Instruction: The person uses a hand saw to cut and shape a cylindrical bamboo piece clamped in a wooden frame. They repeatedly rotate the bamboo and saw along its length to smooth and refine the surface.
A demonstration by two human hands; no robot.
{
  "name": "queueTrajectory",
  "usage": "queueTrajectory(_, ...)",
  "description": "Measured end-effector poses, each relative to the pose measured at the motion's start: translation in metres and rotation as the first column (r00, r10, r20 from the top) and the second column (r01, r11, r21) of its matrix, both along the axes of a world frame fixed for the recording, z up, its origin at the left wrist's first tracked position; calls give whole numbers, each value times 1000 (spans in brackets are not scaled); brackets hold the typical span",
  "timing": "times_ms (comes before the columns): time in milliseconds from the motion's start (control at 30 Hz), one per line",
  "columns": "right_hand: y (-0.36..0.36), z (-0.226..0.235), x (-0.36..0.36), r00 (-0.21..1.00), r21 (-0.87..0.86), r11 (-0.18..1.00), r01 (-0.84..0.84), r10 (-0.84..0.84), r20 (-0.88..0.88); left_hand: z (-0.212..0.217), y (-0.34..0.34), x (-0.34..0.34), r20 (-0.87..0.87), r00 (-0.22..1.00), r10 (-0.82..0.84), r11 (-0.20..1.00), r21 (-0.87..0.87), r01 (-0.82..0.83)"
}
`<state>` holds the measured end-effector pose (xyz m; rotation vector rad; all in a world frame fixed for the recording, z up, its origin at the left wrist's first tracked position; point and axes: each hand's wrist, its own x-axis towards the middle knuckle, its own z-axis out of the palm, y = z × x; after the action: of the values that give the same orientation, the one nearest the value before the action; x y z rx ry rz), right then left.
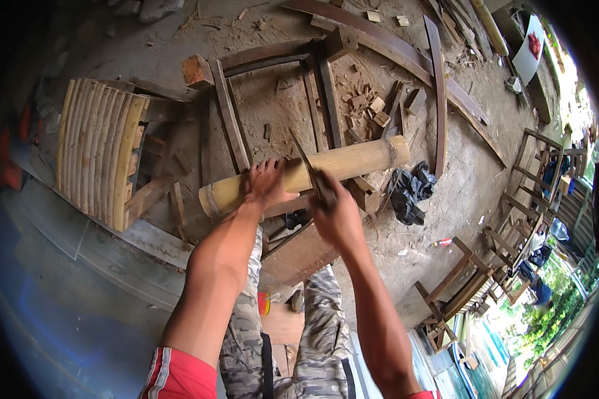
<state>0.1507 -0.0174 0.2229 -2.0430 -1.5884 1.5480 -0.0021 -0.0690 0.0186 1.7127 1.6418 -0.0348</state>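
A thick yellowish bamboo pole lies across a dark wooden frame, slanting up to the right. My left hand grips the pole left of its middle, fingers over the top and thumb toward the right. My right hand is closed round the dark handle of a handsaw. The saw's thin blade shows almost edge-on and crosses the pole just right of my left hand. Whether its teeth have cut into the bamboo, I cannot tell.
A slatted bamboo seat stands at the left. Wood offcuts and a black plastic bag lie on the dirt floor to the right. Long planks rest beyond; wooden frames stand at the far right. A brown board is near my legs.
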Motion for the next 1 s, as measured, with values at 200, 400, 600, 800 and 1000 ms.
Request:
queueTrajectory(200, -42, 130, 12, 998, -77, 997, 29, -33, -56, 15, 5, -2, 38, 999, -1, 993, -118, 5)
queueTrajectory(400, 31, -57, 13, 994, -143, 984, 104, -105, -1, 2, 4, 7, 58, 998, -21, 999, -49, 24)
queueTrajectory(600, -51, 141, 26, 999, -81, 996, 38, -41, -30, 11, 3, -1, -20, 1000, -5, 999, -34, 4)
queueTrajectory(800, -12, 2, 14, 995, 107, 990, -93, 96, -19, 3, 0, 1, 24, 1000, 8, 1000, -1, -8)
queueTrajectory(1000, -32, -6, 10, 999, 83, 997, 4, -1, -34, 3, 0, 7, 35, 999, -13, 997, 75, 11)
